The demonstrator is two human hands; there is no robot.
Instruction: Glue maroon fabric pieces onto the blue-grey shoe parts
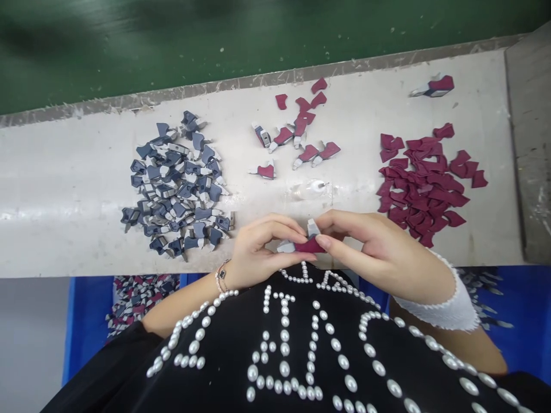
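Close to my chest, at the table's near edge, my left hand [262, 249] and my right hand [372, 246] hold one small maroon and grey part [309, 245] between their fingertips. A pale grey tip of it points up between the hands. To the left lies a heap of dark blue-grey and light grey parts [181, 192]. On the right is a pile of maroon pieces [424, 186]. Beyond my hands lie several parts with maroon faces [330, 150] and a few loose maroon pieces [319, 86].
The white tabletop [86, 189] ends at a grey wall [531, 132] on the right and a green surface [258, 40] beyond. One maroon and grey part [441, 86] lies far right. Below the near edge are blue bins [88, 321] holding parts.
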